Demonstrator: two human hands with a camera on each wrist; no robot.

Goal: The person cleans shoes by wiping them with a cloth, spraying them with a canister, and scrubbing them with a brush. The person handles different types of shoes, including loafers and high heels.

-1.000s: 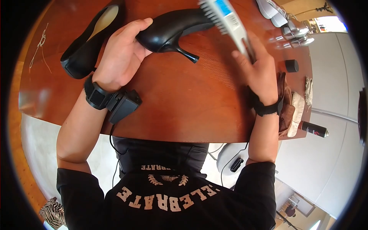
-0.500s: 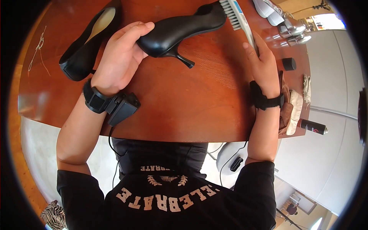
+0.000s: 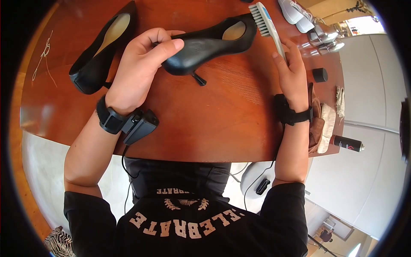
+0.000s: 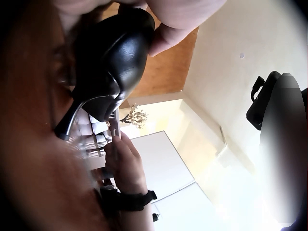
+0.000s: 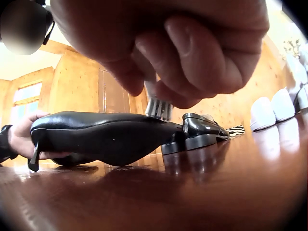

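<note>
Pressure from the white, grey-bristled brush (image 3: pixel 270 28) gripped in the right hand (image 3: pixel 293 76) could twist loose the glossy black high-heeled leather pump (image 3: pixel 209 49), held above the reddish-brown wooden bench (image 3: pixel 205 120) by the left hand (image 3: pixel 142 64) at its heel end only.

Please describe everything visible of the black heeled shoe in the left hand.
The black, smooth, leather-looking shoe has a slim heel and beige inside. The person's left hand grips its back end; it is tilted, toe pointing right, beside the grey bristles of a white-handled brush. Contact there is unclear.
</note>
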